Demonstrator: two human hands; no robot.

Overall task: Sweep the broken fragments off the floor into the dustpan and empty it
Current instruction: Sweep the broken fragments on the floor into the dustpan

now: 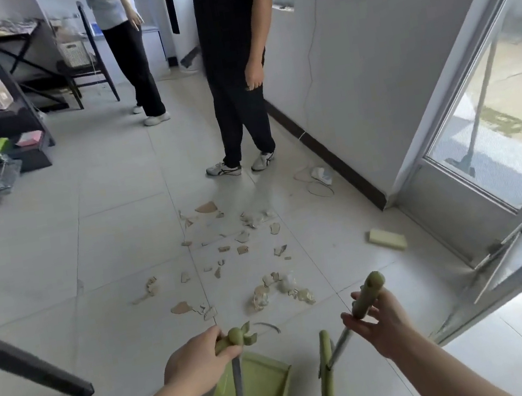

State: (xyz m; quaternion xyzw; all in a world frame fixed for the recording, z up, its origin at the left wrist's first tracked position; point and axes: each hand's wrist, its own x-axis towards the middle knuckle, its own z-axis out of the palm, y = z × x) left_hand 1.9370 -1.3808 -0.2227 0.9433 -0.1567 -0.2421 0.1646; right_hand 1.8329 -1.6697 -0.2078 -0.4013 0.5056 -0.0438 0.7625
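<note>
Left grip (197, 360) is curled round the handle of the green dustpan (268, 393); right grip (380, 323) holds the broom (327, 376). Pale fragments (227, 255) lie scattered on the floor ahead. A hard stroke could skid shards towards a bystander's shoes (223, 168) — or past the pan.

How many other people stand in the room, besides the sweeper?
2. A person in black stands just beyond the fragments; a person in grey stands farther back, near the chair.

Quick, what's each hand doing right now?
The left hand grips the dustpan by its handle.
The right hand holds the broom by its handle.
</note>
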